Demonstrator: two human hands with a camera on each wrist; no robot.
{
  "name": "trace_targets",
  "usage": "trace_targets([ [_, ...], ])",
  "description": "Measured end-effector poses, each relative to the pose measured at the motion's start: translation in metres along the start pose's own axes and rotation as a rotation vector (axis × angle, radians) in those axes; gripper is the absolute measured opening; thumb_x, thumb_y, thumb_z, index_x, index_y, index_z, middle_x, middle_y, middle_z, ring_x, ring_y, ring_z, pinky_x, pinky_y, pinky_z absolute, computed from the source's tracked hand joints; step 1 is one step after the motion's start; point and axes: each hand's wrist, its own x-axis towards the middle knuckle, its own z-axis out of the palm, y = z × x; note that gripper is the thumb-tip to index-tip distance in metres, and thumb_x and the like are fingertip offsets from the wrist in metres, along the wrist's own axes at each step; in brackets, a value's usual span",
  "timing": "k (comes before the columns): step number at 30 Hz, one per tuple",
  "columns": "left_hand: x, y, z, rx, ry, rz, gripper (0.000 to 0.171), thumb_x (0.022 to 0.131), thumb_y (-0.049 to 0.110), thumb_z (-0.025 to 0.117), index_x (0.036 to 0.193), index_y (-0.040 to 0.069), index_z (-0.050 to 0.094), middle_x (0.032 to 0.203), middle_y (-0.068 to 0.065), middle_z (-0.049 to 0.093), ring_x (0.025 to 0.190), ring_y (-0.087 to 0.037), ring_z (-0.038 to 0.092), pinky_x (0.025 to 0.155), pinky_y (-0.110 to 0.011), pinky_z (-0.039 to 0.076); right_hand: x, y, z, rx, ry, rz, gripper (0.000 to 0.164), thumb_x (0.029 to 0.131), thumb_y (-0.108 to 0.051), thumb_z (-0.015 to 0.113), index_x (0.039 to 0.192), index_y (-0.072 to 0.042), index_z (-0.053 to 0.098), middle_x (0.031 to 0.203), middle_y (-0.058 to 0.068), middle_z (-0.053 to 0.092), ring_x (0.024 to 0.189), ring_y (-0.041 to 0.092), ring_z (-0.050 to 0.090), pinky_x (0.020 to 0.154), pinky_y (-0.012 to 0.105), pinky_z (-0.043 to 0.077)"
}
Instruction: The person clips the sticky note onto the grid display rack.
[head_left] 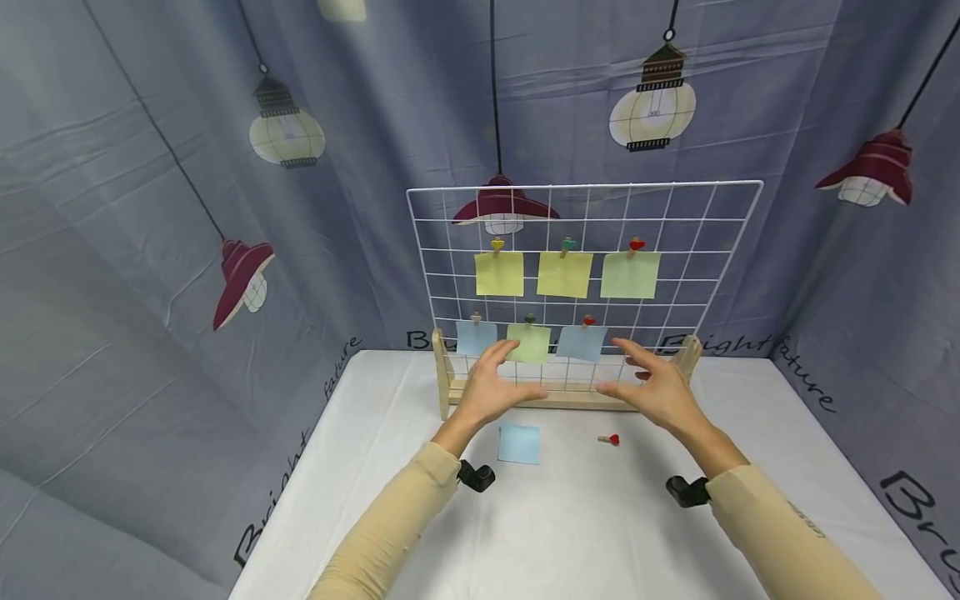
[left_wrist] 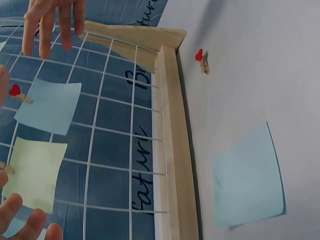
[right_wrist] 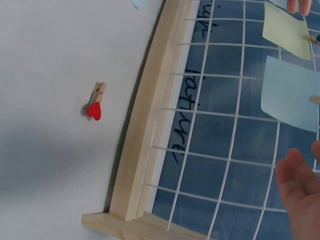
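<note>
Both hands hover in front of a white wire grid (head_left: 682,283) in a wooden stand (head_left: 570,400). My left hand (head_left: 491,385), thumb and fingers spread apart, holds nothing near the lower row's left blue note (head_left: 476,339) and middle green note (head_left: 528,344). The right hand (head_left: 660,390) is spread likewise, just right of the lower right blue note (head_left: 582,343). Heart-topped clothespins pin each note to the wires. On the table lie a loose blue sticky note (left_wrist: 247,180) and a small wooden clothespin with a red heart (right_wrist: 95,102).
The upper row has two yellow notes (head_left: 499,274) (head_left: 565,275) and a pale green note (head_left: 630,276). A white cloth covers the table (head_left: 562,533). Behind stands a blue-grey curtain (head_left: 360,250) printed with lamps. Black wrist camera mounts (head_left: 476,476) (head_left: 687,492) hang below the forearms.
</note>
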Motion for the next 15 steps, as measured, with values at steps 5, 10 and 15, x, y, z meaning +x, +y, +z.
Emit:
trace_targets([
  [5, -0.003, -0.005, -0.005, 0.017, -0.006, -0.018, 0.099, 0.07, 0.048, 0.094, 0.155, 0.028, 0.047, 0.165, -0.003, 0.037, 0.151, -0.037, 0.036, 0.113, -0.065, 0.039, -0.005, 0.005, -0.004, -0.004, -0.004, 0.031, 0.094, 0.083, -0.056, 0.082, 0.16, -0.022, 0.039, 0.164, 0.019, 0.038, 0.134, 0.05, 0.052, 0.105, 0.061, 0.048],
  [10, -0.007, -0.012, -0.01, 0.031, 0.008, -0.015, 0.096, 0.071, 0.049, 0.093, 0.153, 0.027, 0.05, 0.162, -0.007, 0.042, 0.146, -0.039, 0.043, 0.11, -0.066, 0.04, -0.009, 0.012, -0.004, -0.027, 0.003, 0.052, 0.095, 0.084, -0.058, 0.08, 0.161, -0.021, 0.038, 0.161, 0.023, 0.04, 0.13, 0.054, 0.054, 0.1, 0.063, 0.05],
  [15, -0.011, -0.024, -0.012, 0.016, 0.038, -0.027, 0.091, 0.072, 0.048, 0.093, 0.15, 0.023, 0.054, 0.155, -0.007, 0.05, 0.133, -0.038, 0.054, 0.102, -0.058, 0.05, -0.013, 0.019, -0.001, -0.022, -0.003, 0.081, 0.098, 0.083, -0.06, 0.079, 0.162, -0.022, 0.036, 0.158, 0.029, 0.042, 0.13, 0.057, 0.053, 0.098, 0.064, 0.051],
])
